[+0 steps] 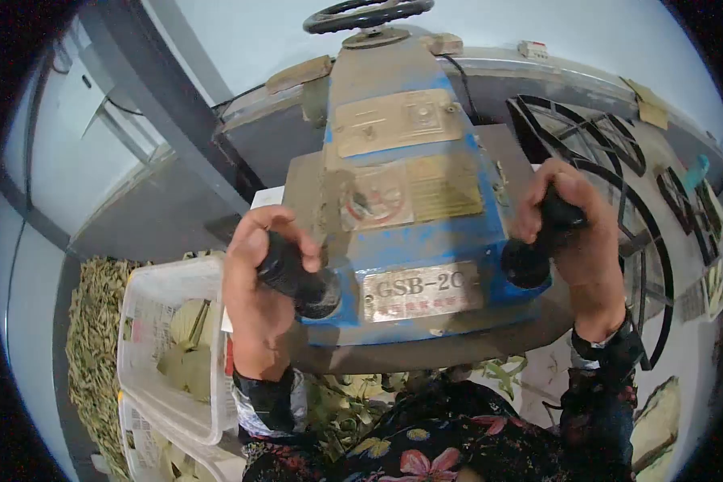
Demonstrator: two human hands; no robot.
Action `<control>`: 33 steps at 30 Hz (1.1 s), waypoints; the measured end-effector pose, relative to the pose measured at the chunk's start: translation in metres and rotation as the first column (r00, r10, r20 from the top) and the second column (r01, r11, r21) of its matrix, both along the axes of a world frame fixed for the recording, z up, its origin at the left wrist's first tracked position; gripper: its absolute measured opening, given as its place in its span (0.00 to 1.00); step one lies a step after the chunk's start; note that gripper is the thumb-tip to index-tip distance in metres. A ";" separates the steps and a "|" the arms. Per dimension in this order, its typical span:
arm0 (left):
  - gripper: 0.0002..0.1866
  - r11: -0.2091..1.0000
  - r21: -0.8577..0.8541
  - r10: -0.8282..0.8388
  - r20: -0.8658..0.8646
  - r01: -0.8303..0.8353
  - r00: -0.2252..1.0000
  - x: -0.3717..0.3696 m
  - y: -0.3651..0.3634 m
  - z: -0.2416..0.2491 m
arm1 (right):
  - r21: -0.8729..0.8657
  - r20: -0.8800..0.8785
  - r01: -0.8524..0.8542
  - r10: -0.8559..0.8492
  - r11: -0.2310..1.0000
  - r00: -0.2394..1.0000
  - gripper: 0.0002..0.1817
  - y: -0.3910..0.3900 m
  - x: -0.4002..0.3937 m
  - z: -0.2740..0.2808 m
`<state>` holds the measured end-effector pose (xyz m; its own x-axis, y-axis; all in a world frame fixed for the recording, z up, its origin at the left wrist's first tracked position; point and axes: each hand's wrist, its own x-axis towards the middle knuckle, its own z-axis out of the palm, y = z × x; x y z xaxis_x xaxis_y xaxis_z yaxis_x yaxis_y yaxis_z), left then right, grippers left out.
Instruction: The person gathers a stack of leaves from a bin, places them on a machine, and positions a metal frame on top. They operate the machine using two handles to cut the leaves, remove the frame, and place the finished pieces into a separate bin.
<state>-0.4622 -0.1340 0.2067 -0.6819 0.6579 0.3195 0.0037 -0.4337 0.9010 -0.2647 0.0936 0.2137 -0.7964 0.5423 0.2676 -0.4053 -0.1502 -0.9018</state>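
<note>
A dusty blue machine (349,257) stands in the middle, with a metal plate (420,291) reading GSB-2C on its front. My left hand (267,277) is wrapped round a black handle (291,271) at the machine's left front corner. At the right front corner, my right hand (574,229) closes round a second black handle (530,261). Dust-covered labels lie on the machine's top, and a black handwheel (368,16) rises at its far end.
White plastic baskets (225,361) holding pale green leaf pieces stand at the left, beside a heap of leaf scraps (96,353). Black metal frames (647,273) lie at the right. A grey post (161,96) rises at the upper left.
</note>
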 end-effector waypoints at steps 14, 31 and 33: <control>0.17 0.995 0.027 0.099 0.078 -0.101 0.992 0.041 0.026 -0.015 | 0.053 -0.048 0.008 -0.005 0.999 0.999 0.13 0.039 0.012 -0.019; 0.11 0.999 -0.040 0.022 0.035 -0.020 0.999 0.027 0.012 -0.021 | 0.073 -0.112 0.035 -0.026 0.997 0.993 0.14 0.036 -0.010 -0.033; 0.07 0.997 0.008 0.077 -0.026 -0.077 0.997 0.026 0.015 -0.026 | 0.071 -0.102 0.062 -0.054 0.996 0.993 0.14 0.032 -0.009 -0.033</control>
